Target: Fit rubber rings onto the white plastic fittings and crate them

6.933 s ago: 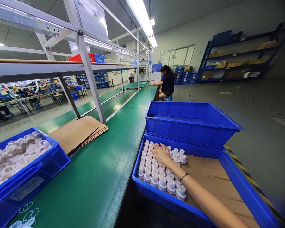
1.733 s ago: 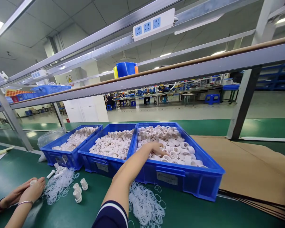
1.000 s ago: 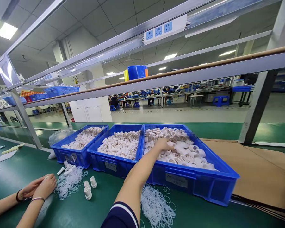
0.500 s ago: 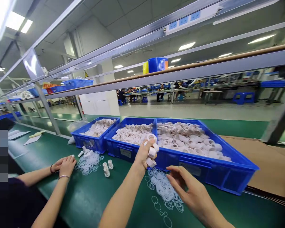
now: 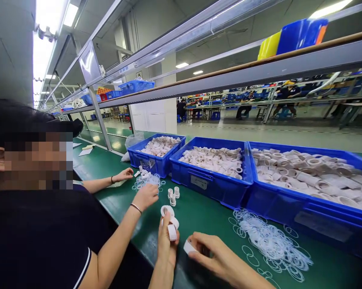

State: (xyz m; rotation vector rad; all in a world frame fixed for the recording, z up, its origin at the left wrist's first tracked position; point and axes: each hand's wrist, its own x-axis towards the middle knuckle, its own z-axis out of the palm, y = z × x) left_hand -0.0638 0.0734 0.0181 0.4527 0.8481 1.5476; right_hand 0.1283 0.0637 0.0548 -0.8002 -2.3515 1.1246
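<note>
Presently, white rings [image 5: 172, 233]: short plastic pieces, held above the tabletop [image 5: 200, 214]; at least three in the left hand [image 5: 167, 237], a lone ring [image 5: 189, 247] in the right hand [image 5: 209, 252].
Left grip: fingers wrapped round its batch, hand upright.
Right grip: thumb and fingertips pinching the lone ring, near the left hand, not touching it.
Upright fittings [image 5: 173, 196]: three, white, stepped, standing close together beyond the left hand.
Clear loops [image 5: 271, 243]: thin, tangled heap right of the right hand, strays around it; a second heap [image 5: 147, 182] by the co-worker's hands [image 5: 146, 196].
Blue bins: right bin [image 5: 274, 206] full of larger ring pieces; middle bin [image 5: 181, 176] and left bin [image 5: 138, 160] with smaller white parts.
Bin labels: pale tag [image 5: 199, 182] on the middle bin's front, others on its neighbours; writing too small or blurred to read.
Co-worker [image 5: 39, 237]: seated left, dark cap, dark top, white-striped sleeve.
Overhead shelf [image 5: 199, 85]: yellow, blue and orange containers [image 5: 301, 38].
</note>
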